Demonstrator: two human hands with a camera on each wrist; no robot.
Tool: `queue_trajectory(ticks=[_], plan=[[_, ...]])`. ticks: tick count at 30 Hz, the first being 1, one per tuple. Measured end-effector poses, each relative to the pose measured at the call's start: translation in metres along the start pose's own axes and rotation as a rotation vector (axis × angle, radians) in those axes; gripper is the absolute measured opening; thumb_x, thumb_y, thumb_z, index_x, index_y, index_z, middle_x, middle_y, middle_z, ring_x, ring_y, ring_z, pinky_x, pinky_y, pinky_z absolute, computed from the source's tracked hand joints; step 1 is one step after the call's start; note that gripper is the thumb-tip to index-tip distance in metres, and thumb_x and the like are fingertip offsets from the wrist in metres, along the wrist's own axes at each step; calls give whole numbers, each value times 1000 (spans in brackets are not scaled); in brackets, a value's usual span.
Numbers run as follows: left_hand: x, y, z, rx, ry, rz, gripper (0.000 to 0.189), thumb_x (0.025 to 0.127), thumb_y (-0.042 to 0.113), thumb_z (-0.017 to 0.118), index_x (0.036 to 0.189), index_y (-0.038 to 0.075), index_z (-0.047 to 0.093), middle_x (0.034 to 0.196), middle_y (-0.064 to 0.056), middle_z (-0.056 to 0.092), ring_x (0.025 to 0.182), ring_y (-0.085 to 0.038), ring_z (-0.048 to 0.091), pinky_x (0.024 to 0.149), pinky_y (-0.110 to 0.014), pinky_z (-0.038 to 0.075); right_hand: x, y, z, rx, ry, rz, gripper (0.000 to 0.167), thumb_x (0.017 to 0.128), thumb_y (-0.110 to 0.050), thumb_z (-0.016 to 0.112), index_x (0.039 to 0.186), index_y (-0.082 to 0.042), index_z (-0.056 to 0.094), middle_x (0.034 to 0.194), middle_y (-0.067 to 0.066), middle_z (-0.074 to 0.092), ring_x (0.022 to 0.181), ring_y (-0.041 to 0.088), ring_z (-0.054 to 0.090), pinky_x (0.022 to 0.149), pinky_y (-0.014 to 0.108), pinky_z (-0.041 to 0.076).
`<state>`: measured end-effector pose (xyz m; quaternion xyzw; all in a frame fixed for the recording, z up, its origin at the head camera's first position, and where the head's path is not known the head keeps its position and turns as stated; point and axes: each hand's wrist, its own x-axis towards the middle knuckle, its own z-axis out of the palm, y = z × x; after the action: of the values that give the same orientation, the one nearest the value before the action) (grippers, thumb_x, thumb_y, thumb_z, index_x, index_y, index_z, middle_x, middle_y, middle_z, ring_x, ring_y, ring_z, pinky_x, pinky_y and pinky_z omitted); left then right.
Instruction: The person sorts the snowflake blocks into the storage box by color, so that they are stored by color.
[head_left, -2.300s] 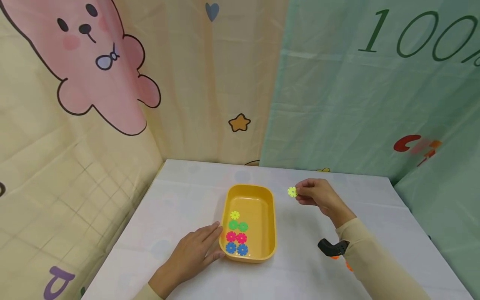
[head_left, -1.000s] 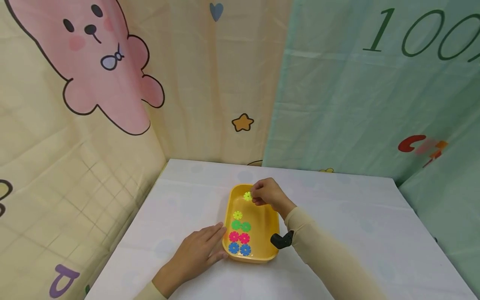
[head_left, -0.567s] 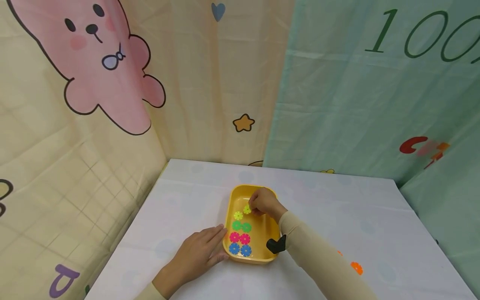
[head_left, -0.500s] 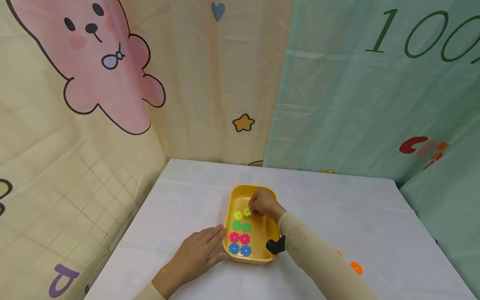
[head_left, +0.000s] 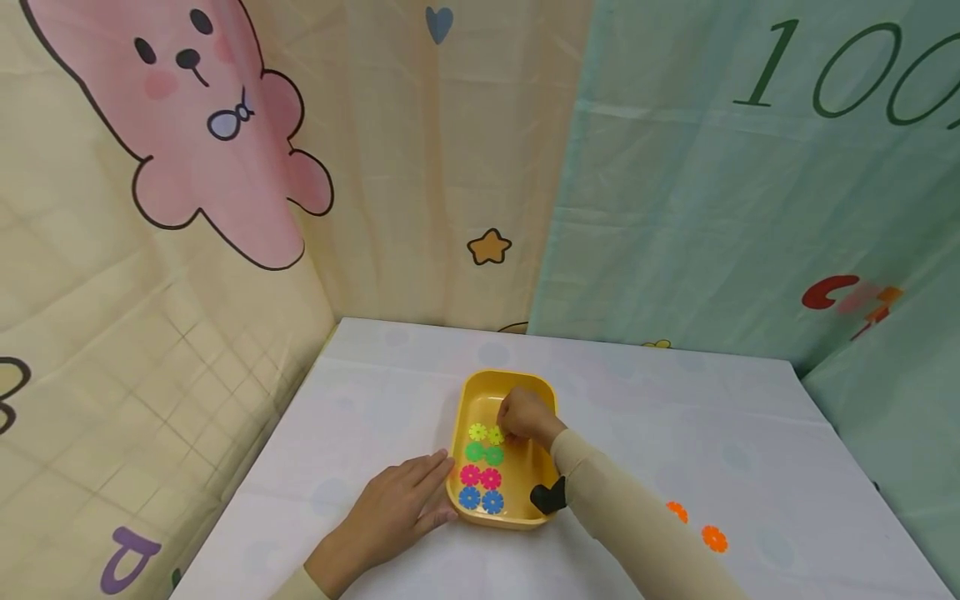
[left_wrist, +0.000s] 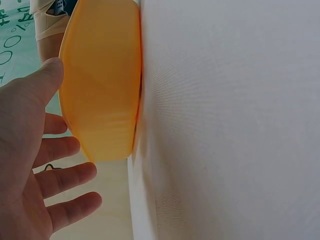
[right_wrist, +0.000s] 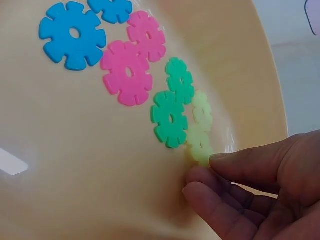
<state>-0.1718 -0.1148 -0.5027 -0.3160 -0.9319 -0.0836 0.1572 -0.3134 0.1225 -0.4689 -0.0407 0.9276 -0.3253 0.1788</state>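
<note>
Inside a yellow tray (head_left: 517,521), my right hand (head_left: 525,414) pinches a yellow snowflake disc (right_wrist: 200,145) between thumb and fingertips. It lies right beside another yellow disc (right_wrist: 202,111). Two green discs (right_wrist: 170,119), two pink discs (right_wrist: 127,73) and two blue discs (right_wrist: 73,35) are laid out in pairs along the tray's left side. My left hand (head_left: 393,504) touches the tray's left edge with straight fingers. In the left wrist view, its thumb (left_wrist: 52,70) meets the rim and its fingers are spread.
Two orange discs (head_left: 714,538) lie on the white table (head_left: 787,467) to the right of my right sleeve (head_left: 622,517). Printed curtains (head_left: 420,167) stand behind the table and at its sides. A black wrist camera (head_left: 549,496) hangs over the tray's near right part.
My right hand has carried the yellow disc from the table's right into the tray, then lowered it toward me beside the first yellow disc. My left hand has stayed at the tray's edge.
</note>
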Motion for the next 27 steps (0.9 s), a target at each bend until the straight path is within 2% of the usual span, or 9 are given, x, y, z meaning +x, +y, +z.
queue_trajectory(ticks=[7, 10, 13, 18, 22, 27], plan=[[0, 2, 2, 0, 14, 5, 70, 96, 61, 58, 145, 13, 58, 147, -3, 59, 126, -21, 61, 90, -40, 56, -5, 3, -2, -30, 26, -34, 7, 91, 1, 68, 87, -1, 74, 71, 8, 64, 58, 20, 61, 55, 27, 55], [1, 2, 2, 3, 21, 8, 70, 95, 61, 60, 145, 12, 58, 146, -3, 59, 125, -21, 61, 90, -40, 57, -7, 3, -6, 39, 25, -57, 8, 92, 1, 66, 93, 2, 74, 74, 10, 66, 61, 20, 63, 59, 29, 58], [2, 1, 2, 11, 32, 15, 71, 94, 61, 61, 145, 11, 58, 146, -4, 59, 125, -21, 62, 89, -40, 57, -12, 2, -14, 165, 20, -72, 11, 94, 0, 66, 101, 5, 72, 81, 13, 67, 66, 22, 65, 65, 33, 61], [5, 0, 3, 21, 47, 32, 72, 93, 61, 62, 144, 10, 59, 146, -4, 59, 124, -22, 62, 89, -39, 57, -23, 1, -34, 310, 30, -68, 20, 95, -4, 67, 111, 7, 70, 95, 20, 69, 73, 27, 68, 70, 34, 62], [6, 0, 5, 15, 68, 39, 72, 93, 61, 62, 143, 9, 60, 145, -5, 60, 122, -22, 63, 88, -40, 57, -35, 5, -50, 347, 63, -66, 23, 96, -7, 67, 115, 6, 68, 100, 22, 69, 81, 32, 70, 72, 33, 62], [3, 0, 7, 2, 75, 12, 71, 93, 60, 64, 142, 10, 60, 145, -4, 60, 121, -22, 63, 87, -41, 58, -48, 20, -62, 379, 96, -53, 25, 97, -11, 68, 116, 5, 68, 104, 22, 69, 78, 26, 68, 73, 34, 62]])
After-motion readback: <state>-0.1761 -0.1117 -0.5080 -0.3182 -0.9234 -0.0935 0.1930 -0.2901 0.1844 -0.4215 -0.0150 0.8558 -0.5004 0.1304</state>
